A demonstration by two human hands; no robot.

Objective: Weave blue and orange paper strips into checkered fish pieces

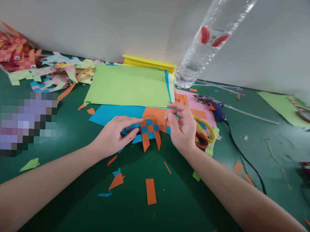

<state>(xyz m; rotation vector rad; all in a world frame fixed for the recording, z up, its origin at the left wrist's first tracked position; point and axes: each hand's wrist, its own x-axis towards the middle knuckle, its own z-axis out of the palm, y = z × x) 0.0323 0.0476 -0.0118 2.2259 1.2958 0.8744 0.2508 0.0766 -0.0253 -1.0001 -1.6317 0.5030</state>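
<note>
A small woven paper fish [149,128], chequered in orange and blue with a googly eye at its right end, has orange strips hanging down like fins. My left hand [119,131] grips its left end, the thumb below and the fingers above. Just right of the fish is my right hand [180,125], apart from it. Its fingers are curled with thumb and fingertips close together; whatever is between them, if anything, is too small to make out. Yellow-and-red scissor handles [204,145] show beside my right wrist, the blades hidden.
Behind my hands lies a stack of green paper [130,86] over blue and orange sheets. A tilted plastic bottle [204,46] stands behind it. To the right is a glue gun [218,110] with a black cord. Paper scraps [151,191] litter the table; woven fish [15,51] are piled left.
</note>
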